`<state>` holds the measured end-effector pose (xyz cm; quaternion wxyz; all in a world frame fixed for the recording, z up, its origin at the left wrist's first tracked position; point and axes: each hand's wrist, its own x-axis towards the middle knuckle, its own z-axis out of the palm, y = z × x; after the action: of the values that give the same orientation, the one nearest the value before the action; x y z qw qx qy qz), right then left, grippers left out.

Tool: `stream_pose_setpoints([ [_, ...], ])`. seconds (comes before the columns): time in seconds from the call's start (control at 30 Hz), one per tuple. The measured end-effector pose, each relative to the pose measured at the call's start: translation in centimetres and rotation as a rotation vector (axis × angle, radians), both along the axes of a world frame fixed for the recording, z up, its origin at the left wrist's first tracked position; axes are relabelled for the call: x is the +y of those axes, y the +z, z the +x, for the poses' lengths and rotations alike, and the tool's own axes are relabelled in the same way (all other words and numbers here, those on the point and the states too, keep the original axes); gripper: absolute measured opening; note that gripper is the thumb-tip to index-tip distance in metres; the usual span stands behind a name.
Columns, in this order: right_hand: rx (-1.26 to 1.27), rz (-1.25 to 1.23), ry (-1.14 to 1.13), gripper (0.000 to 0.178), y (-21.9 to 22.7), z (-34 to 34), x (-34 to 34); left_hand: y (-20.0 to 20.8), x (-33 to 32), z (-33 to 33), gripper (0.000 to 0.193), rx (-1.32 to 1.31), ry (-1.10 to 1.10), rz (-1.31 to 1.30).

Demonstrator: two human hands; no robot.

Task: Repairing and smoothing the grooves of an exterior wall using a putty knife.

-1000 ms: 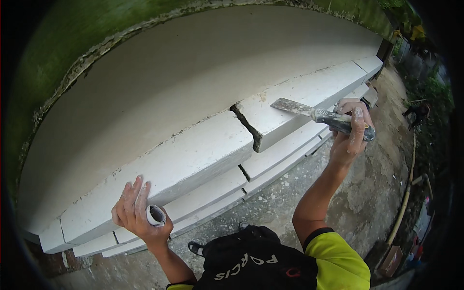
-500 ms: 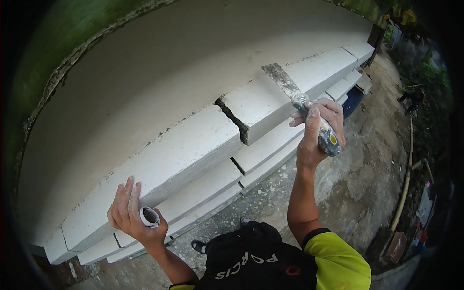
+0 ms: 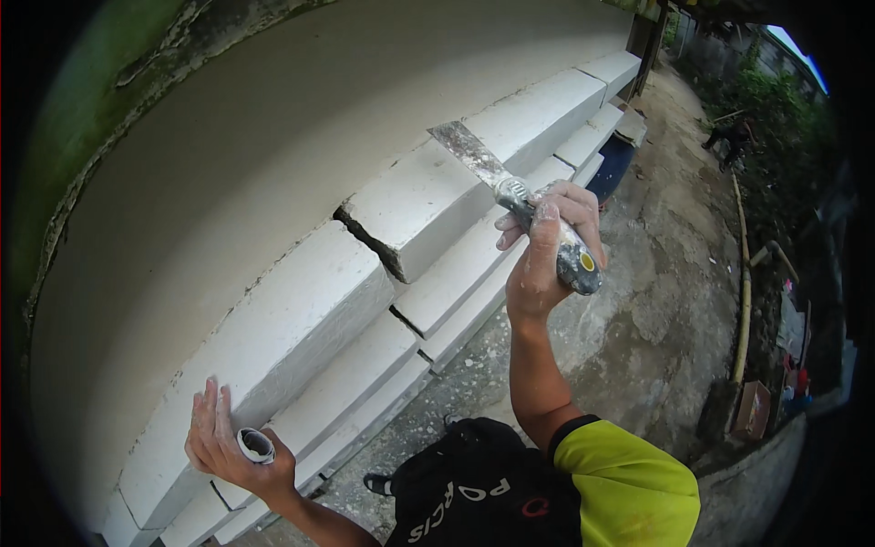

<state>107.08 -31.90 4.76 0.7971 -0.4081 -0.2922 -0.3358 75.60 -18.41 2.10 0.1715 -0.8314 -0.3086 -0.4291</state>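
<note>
My right hand (image 3: 558,239) is wrapped round the black handle of a scraper (image 3: 469,153). Its wide, white-smeared metal blade points up and left over the top row of white blocks (image 3: 301,296); whether it touches them I cannot tell. Below and left of the blade, a dark jagged gap (image 3: 369,242) parts two blocks of that row. My left hand (image 3: 226,447) lies at the front edge of the top row, nearer to me. Its fingers are stretched over the edge, and a small rolled white sheet (image 3: 256,446) sits between them and the thumb. White dust coats both hands.
The blocks run in stepped rows along a pale wall (image 3: 219,191). A blue container (image 3: 612,170) stands beyond their far end. Stained concrete ground (image 3: 652,292) stretches to the right, edged by a pole (image 3: 743,319) and plants. Another person (image 3: 729,141) crouches in the far right background.
The whole view has turned, so the blocks and wall sit further left and the far path shows more. Both hands keep their hold on the scraper and the rolled sheet.
</note>
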Motion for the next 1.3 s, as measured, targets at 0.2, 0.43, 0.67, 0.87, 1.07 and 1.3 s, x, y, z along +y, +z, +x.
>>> stream_pose_setpoints([
  [0.2,-0.158,-0.382,-0.309,0.005,0.3,4.0,-1.6,-0.4,0.4,-0.3,0.063,0.026,0.036,0.045],
  [0.43,0.037,-0.221,-0.056,0.005,0.2,6.1,-3.2,-0.5,0.3,0.0,0.061,0.011,0.033,0.042],
  [0.67,0.162,-0.21,-0.108,0.009,-1.0,13.1,-3.0,-0.5,0.6,-0.2,0.063,0.014,0.029,0.064],
  [0.87,0.279,0.159,-0.22,0.006,-0.9,14.1,-3.7,-0.6,0.8,-0.2,0.063,0.014,0.027,0.068],
  [1.07,0.066,-0.258,-0.473,0.005,-3.1,15.3,-4.6,-0.5,0.6,0.2,0.07,-0.006,-0.011,0.062],
  [1.3,0.092,-0.103,-0.027,0.007,-3.4,10.3,-5.4,-0.5,0.6,-0.2,0.064,0.009,0.012,0.069],
])
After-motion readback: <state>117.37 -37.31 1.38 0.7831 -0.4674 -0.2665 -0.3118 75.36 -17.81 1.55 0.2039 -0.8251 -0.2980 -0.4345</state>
